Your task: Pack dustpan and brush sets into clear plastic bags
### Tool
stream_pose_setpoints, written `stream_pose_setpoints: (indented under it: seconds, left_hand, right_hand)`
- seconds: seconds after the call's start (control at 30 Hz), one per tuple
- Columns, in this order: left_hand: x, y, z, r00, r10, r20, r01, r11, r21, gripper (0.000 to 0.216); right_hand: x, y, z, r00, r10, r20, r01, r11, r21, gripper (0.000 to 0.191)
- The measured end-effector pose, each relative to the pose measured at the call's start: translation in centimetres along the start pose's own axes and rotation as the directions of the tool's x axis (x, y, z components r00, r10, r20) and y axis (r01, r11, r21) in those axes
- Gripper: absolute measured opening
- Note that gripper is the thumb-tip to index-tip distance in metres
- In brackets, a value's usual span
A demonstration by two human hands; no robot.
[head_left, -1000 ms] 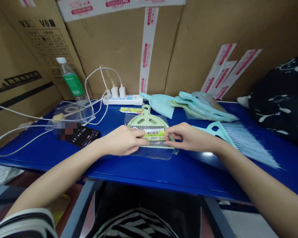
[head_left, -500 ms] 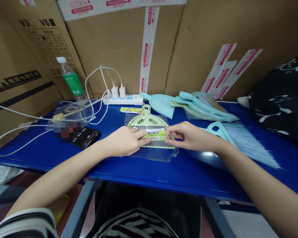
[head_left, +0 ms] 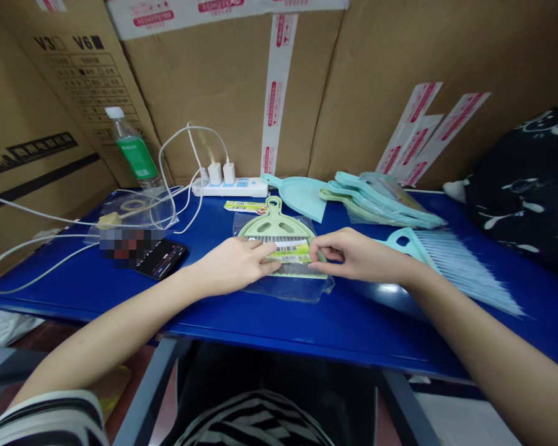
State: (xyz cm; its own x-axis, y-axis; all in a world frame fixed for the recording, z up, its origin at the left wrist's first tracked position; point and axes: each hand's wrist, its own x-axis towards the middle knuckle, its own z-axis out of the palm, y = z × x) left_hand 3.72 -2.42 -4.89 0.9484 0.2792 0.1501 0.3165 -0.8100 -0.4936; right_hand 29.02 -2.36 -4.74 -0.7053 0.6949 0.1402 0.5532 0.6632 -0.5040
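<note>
A pale green dustpan and brush set (head_left: 274,225) lies in a clear plastic bag (head_left: 288,288) on the blue table (head_left: 260,322). A green and white label (head_left: 292,250) sits across the bag. My left hand (head_left: 232,264) rests on the bag with its fingertips pinching the label's left end. My right hand (head_left: 353,255) pinches the label's right end with curled fingers.
A light blue brush (head_left: 456,263) lies right of my hands. Behind it are a blue dustpan (head_left: 302,195) and several stacked pans (head_left: 381,207). A power strip (head_left: 230,186), white cables (head_left: 74,248), a phone (head_left: 155,257), a bottle (head_left: 134,152) and cardboard boxes (head_left: 223,80) surround the table.
My hands have pressed slightly closer together on the label. The bag has shifted a little. Nothing else has moved.
</note>
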Motion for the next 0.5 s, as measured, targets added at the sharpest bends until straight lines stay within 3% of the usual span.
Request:
stream_pose_setpoints:
  seconds: [0.33,0.5]
  left_hand:
    - [0.28,0.55,-0.28,0.988,-0.05,0.145,0.054,0.998,-0.022,0.029]
    - [0.23,0.33,-0.1,0.989,-0.049,0.137,0.053,0.998,-0.027,0.028]
  right_hand:
    - [-0.11,0.18,0.0,1.0,-0.012,0.0,0.012,1.0,-0.002,0.022]
    - [-0.07,0.06,-0.1,1.0,0.006,0.017,-0.006,1.0,0.002,0.022]
